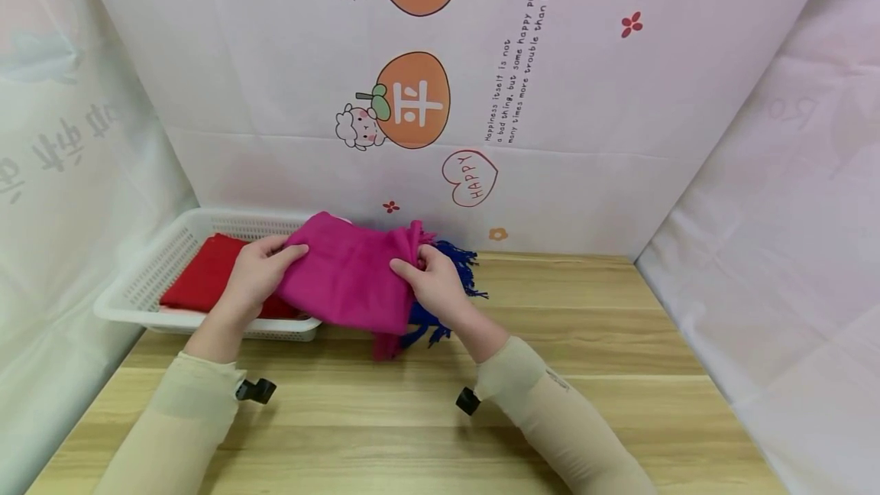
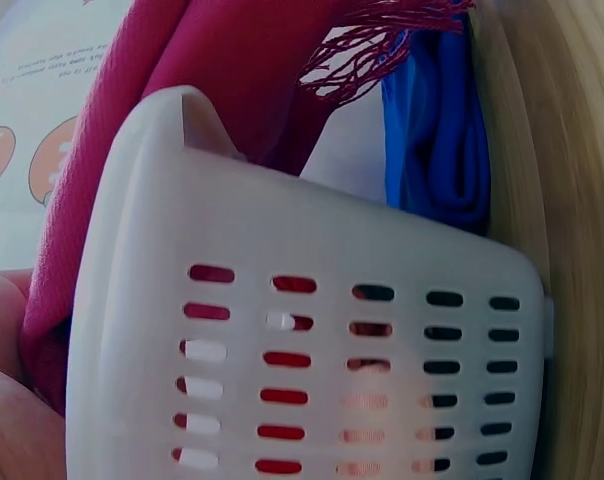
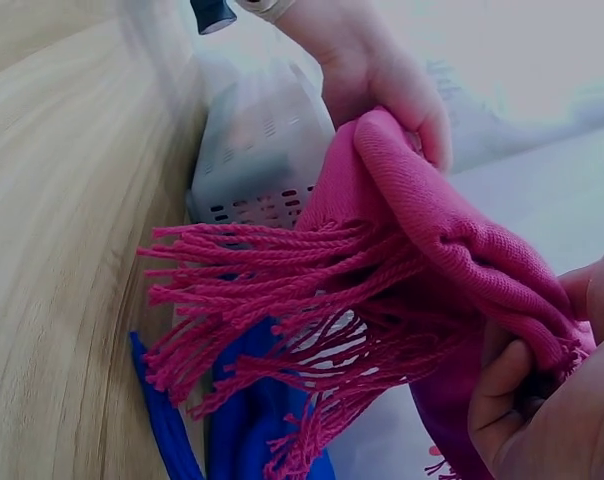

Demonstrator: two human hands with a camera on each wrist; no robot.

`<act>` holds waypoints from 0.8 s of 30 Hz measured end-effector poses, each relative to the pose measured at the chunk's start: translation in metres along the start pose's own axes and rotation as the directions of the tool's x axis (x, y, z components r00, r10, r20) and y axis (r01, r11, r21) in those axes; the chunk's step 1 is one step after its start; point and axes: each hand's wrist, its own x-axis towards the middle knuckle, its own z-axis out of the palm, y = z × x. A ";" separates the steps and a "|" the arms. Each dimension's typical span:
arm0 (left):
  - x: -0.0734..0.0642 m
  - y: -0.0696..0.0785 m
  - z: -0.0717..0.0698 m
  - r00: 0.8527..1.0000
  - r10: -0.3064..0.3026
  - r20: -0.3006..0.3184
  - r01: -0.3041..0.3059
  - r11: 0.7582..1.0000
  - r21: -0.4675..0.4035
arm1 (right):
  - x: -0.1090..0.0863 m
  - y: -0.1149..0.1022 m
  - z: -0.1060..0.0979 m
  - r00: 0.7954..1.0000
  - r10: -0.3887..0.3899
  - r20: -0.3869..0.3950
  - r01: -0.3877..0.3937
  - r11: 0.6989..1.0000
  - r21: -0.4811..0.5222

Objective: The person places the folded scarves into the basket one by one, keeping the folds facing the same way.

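Note:
A folded magenta scarf (image 1: 351,273) with a twisted fringe is held up between both hands. At its left end, my left hand (image 1: 260,272) pinches the cloth, thumb on top, over the right part of the white basket (image 1: 131,315). My right hand (image 1: 435,281) grips the other end, its fingers curled into the folds as the right wrist view shows. The fringe (image 3: 282,290) hangs below the scarf. Behind and beneath lies a blue scarf (image 1: 457,266) with blue tassels, mostly hidden by the magenta one. Inside the basket is a folded red cloth (image 1: 206,273).
The slotted basket stands at the back left of the wooden table (image 1: 550,373), close to the printed white backdrop (image 1: 564,174). White sheets also hang at the left and right sides. Small black cameras (image 1: 257,390) are strapped near both wrists.

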 end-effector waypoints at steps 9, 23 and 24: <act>0.000 -0.004 -0.010 0.999 0.003 -0.043 -0.003 1.000 -0.009 | 0.005 -0.001 0.013 1.000 0.005 0.011 -0.005 1.000 -0.006; 0.004 -0.015 -0.029 0.997 -0.020 -0.079 0.021 1.000 0.018 | 0.010 -0.006 0.031 0.999 0.006 0.037 -0.007 1.000 0.028; 0.004 -0.015 -0.030 0.996 -0.022 -0.081 0.023 1.000 0.020 | 0.011 -0.007 0.032 0.999 0.006 0.039 -0.007 1.000 0.029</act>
